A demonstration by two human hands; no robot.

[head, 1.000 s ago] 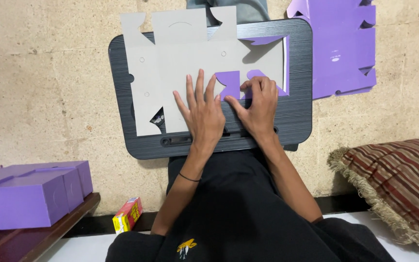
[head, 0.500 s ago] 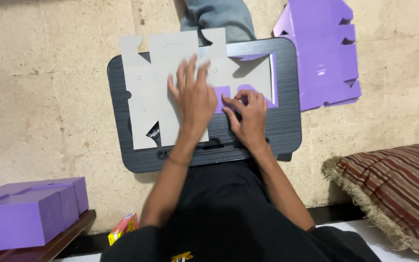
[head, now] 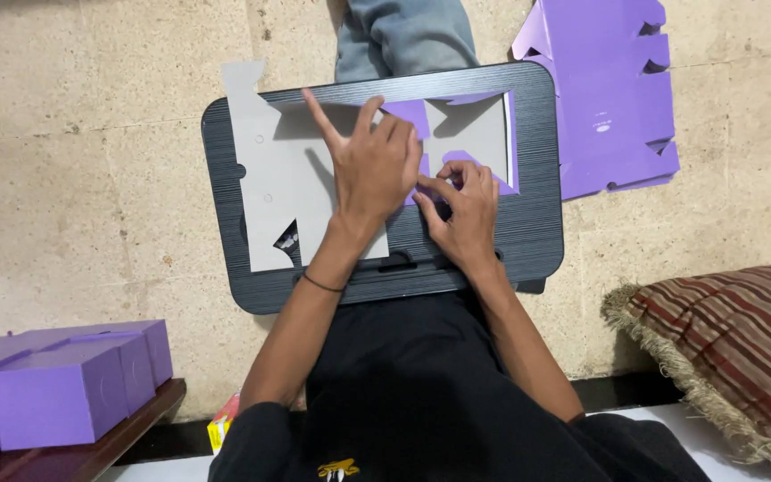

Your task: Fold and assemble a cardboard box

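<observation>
In the head view we look down on our own two hands working on a flat die-cut cardboard blank (head: 301, 192), grey side up, purple on the flaps already turned over. The blank lies on a black lap tray (head: 225, 178) that rests on the stone floor (head: 91, 107) and serves as our counter.

Our left hand (head: 372, 170) presses flat on the middle of the blank, fingers spread wide and gripping nothing, only pinning the sheet down. Our right hand (head: 461, 210) sits just beside it with fingers curled, and its grip is narrow, pinching the edge of a purple flap (head: 421, 192) at the lower right of the sheet.

We judge the step in hand to be the creasing and folding of the flaps on the right part of the blank, early in forming a box. The left portion of the sheet lies flat. The next move, as we read it, calls for firm pressure from the left palm so the sheet does not slide, while the right fingers draw the flap along its score line.

More flat purple blanks (head: 604, 98) lie on the floor beyond the tray on the right. Finished purple boxes (head: 64, 388) stand on a wooden ledge at lower left. A striped cushion (head: 725, 348) lies at right, and a grey-clad leg (head: 403, 40) of another person shows at the top.
</observation>
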